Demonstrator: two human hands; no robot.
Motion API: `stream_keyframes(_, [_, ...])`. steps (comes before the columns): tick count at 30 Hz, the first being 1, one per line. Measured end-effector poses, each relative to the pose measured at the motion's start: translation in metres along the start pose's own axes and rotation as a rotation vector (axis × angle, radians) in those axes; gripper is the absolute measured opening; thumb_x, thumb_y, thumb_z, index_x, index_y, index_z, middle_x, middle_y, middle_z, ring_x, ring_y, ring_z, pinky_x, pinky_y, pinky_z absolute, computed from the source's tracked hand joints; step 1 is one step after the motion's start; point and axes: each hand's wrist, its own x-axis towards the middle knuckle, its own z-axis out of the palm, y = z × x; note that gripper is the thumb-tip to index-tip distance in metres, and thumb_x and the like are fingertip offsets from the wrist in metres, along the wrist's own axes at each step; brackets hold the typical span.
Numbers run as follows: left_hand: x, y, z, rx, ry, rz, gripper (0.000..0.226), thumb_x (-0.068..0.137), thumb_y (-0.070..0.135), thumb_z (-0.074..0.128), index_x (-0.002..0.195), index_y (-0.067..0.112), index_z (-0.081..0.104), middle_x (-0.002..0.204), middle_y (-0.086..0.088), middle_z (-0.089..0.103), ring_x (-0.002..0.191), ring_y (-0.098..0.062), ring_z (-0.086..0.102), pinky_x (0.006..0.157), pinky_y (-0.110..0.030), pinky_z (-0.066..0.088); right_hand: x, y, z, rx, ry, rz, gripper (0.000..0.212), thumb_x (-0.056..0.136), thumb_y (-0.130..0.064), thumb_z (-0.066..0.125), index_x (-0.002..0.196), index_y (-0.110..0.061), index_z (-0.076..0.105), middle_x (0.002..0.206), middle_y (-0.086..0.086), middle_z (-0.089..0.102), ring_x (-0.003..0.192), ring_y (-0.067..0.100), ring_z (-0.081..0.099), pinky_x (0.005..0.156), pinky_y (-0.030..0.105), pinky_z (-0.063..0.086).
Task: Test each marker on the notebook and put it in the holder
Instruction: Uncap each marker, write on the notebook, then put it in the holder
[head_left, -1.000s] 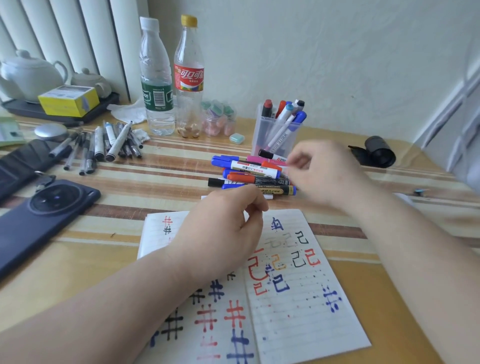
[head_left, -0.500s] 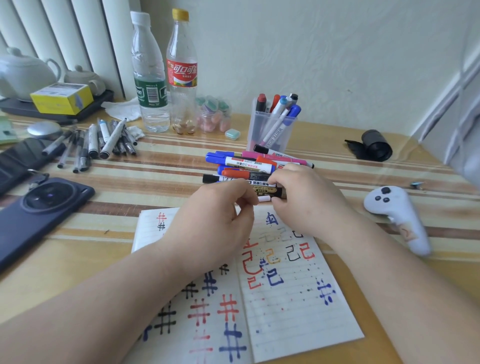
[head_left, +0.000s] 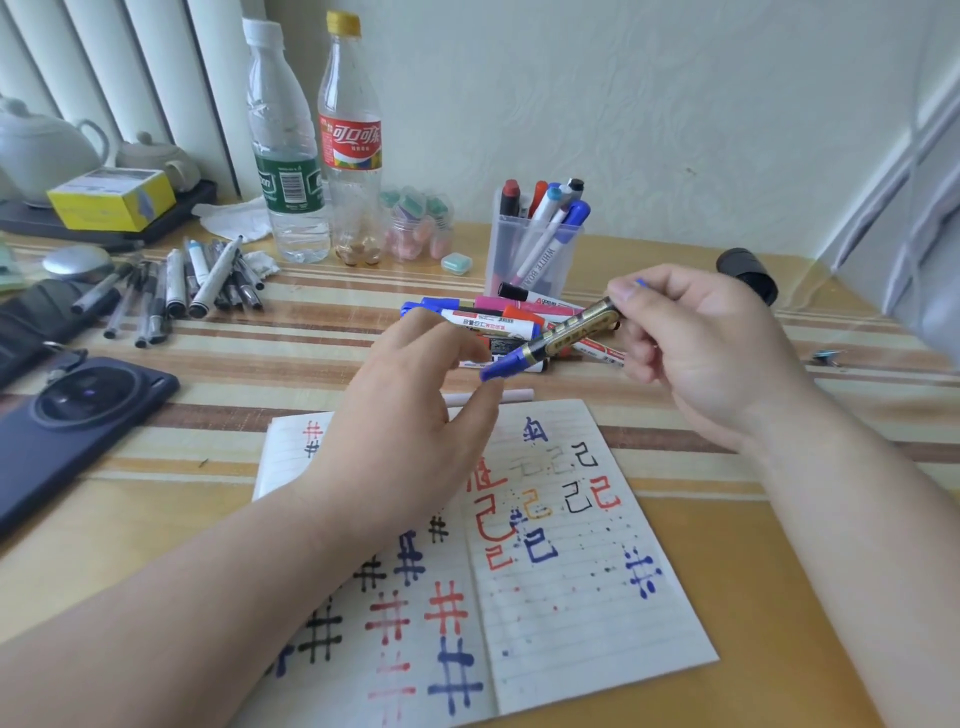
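My right hand (head_left: 711, 343) grips a black-and-gold marker (head_left: 566, 332) by its rear end, above the table. Its blue cap points down-left toward my left hand (head_left: 415, 405). That hand hovers over the top of the open notebook (head_left: 582, 582), thumb and fingers spread on either side of the cap tip, not closed on it. The pages carry red, blue and black test marks. A pile of loose markers (head_left: 493, 322) lies behind the hands. The clear plastic holder (head_left: 535, 254), with several markers in it, stands behind the pile.
Two plastic bottles (head_left: 291, 171) and a small jar (head_left: 415, 228) stand at the back. Several grey pens (head_left: 171, 286) and a dark phone (head_left: 72, 415) lie on the left. A teapot (head_left: 41, 145) and a yellow box (head_left: 111, 200) sit far left. A black cylinder (head_left: 748, 273) is at the right.
My right hand has lifted the blue-capped marker out of the pile and tilted it toward my left hand. My left hand's fingers have spread apart.
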Motion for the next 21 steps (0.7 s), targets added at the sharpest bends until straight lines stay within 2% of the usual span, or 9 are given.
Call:
stream_keyframes(3, [-0.001, 0.007, -0.003, -0.031, -0.06, 0.013, 0.035, 0.097, 0.051, 0.055, 0.122, 0.028, 0.062, 0.105, 0.019, 0.058, 0.101, -0.002, 0.057, 0.089, -0.025, 0.05, -0.015, -0.021, 0.007, 0.137, -0.117, 0.068, 0.016, 0.094, -0.02, 0.068, 0.082, -0.01, 0.063, 0.058, 0.006, 0.045, 0.051, 0.017, 0.037, 0.044, 0.026, 0.031])
stream_keyframes(5, [-0.002, 0.012, -0.004, -0.054, -0.143, 0.002, 0.039, 0.095, 0.057, 0.047, 0.119, 0.03, 0.062, 0.091, 0.019, 0.062, 0.089, -0.002, 0.06, 0.078, -0.019, 0.049, -0.026, -0.032, 0.013, 0.126, -0.204, 0.086, 0.017, 0.09, -0.023, 0.069, 0.086, -0.008, 0.064, 0.059, 0.006, 0.051, 0.051, 0.018, 0.042, 0.043, 0.026, 0.032])
stream_keyframes(6, [-0.004, 0.015, -0.004, -0.063, -0.172, 0.01, 0.036, 0.095, 0.057, 0.043, 0.11, 0.03, 0.062, 0.084, 0.016, 0.062, 0.083, -0.004, 0.06, 0.071, -0.019, 0.047, -0.031, -0.035, 0.015, 0.117, -0.231, 0.085, 0.016, 0.091, -0.023, 0.069, 0.088, -0.008, 0.064, 0.061, 0.006, 0.053, 0.051, 0.018, 0.045, 0.043, 0.026, 0.034])
stream_keyframes(8, [-0.006, 0.02, -0.004, -0.072, -0.213, 0.042, 0.032, 0.095, 0.055, 0.035, 0.096, 0.03, 0.055, 0.081, 0.016, 0.06, 0.076, -0.006, 0.057, 0.067, -0.021, 0.044, -0.04, -0.035, 0.016, 0.132, -0.228, 0.08, 0.014, 0.093, -0.02, 0.069, 0.09, -0.007, 0.064, 0.063, 0.006, 0.056, 0.053, 0.017, 0.049, 0.043, 0.026, 0.035])
stream_keyframes(10, [-0.008, 0.023, -0.003, -0.084, -0.261, 0.057, 0.029, 0.097, 0.053, 0.033, 0.095, 0.029, 0.05, 0.08, 0.023, 0.056, 0.073, -0.002, 0.053, 0.064, -0.015, 0.04, -0.046, -0.029, 0.014, 0.193, -0.221, 0.076, 0.013, 0.092, -0.02, 0.072, 0.089, -0.009, 0.065, 0.063, 0.006, 0.056, 0.053, 0.017, 0.048, 0.042, 0.025, 0.035])
stream_keyframes(12, [-0.011, 0.024, -0.002, -0.112, -0.321, 0.044, 0.027, 0.101, 0.047, 0.034, 0.097, 0.026, 0.049, 0.075, 0.022, 0.053, 0.068, -0.004, 0.05, 0.061, -0.013, 0.038, -0.051, -0.017, 0.016, 0.256, -0.246, 0.069, 0.011, 0.087, -0.021, 0.072, 0.086, -0.012, 0.067, 0.066, 0.008, 0.056, 0.055, 0.017, 0.048, 0.042, 0.025, 0.035])
stream_keyframes(15, [-0.013, 0.025, -0.001, -0.12, -0.366, 0.029, 0.031, 0.101, 0.049, 0.033, 0.101, 0.026, 0.053, 0.073, 0.017, 0.055, 0.065, -0.008, 0.052, 0.06, -0.015, 0.04, -0.059, 0.003, 0.026, 0.207, -0.275, 0.016, 0.012, 0.088, -0.02, 0.069, 0.095, -0.01, 0.069, 0.075, 0.016, 0.065, 0.059, 0.018, 0.053, 0.046, 0.027, 0.041])
stream_keyframes(17, [-0.012, 0.025, -0.001, -0.105, -0.369, 0.008, 0.031, 0.099, 0.052, 0.033, 0.101, 0.031, 0.054, 0.077, 0.016, 0.061, 0.068, -0.009, 0.057, 0.062, -0.018, 0.044, -0.062, 0.012, 0.033, 0.197, -0.277, -0.021, 0.011, 0.09, -0.019, 0.067, 0.099, -0.011, 0.067, 0.078, 0.011, 0.069, 0.059, 0.019, 0.055, 0.047, 0.028, 0.044])
stream_keyframes(21, [-0.01, 0.023, 0.001, -0.078, -0.4, -0.001, 0.033, 0.099, 0.056, 0.034, 0.103, 0.033, 0.057, 0.087, 0.013, 0.068, 0.079, -0.012, 0.063, 0.067, -0.027, 0.048, -0.064, 0.021, 0.035, 0.271, -0.268, -0.004, 0.009, 0.094, -0.022, 0.064, 0.097, -0.013, 0.066, 0.081, 0.019, 0.065, 0.061, 0.024, 0.054, 0.046, 0.028, 0.044])
